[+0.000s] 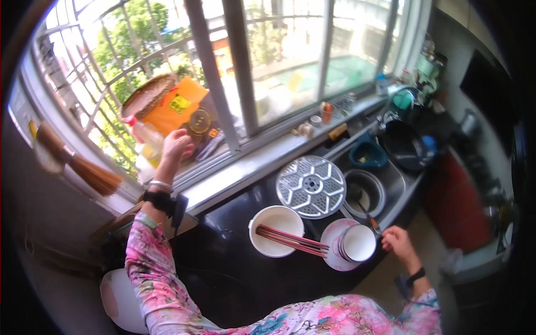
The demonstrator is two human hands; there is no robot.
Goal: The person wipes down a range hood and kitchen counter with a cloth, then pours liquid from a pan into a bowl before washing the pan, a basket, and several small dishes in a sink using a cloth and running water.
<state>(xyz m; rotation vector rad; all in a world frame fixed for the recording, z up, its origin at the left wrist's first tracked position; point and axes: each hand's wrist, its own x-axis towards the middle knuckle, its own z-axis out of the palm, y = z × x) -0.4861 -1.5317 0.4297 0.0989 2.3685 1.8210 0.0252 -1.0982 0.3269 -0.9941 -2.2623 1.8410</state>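
Observation:
My left hand (178, 144) is raised at the open window, its fingers loosely bent with nothing visible in them. Just beyond it stand a clear plastic bottle (148, 136) with a red cap and an orange package (178, 104). Low on the right, my right hand (395, 240) hovers empty past the counter's edge, fingers half curled. Close to it is a stack of white bowls (360, 243) on a pink-patterned plate (333, 236). Several reddish chopsticks (293, 241) lean from a white round container (268, 217) across to that plate.
A perforated metal steamer tray (311, 187) overlaps the sink side. In the steel sink (395, 184) are a teal basin (368, 153) and a utensil with an orange handle (372, 221). A black wok (404, 144) stands beyond. Window bars and a hanging brush (79, 161) are left.

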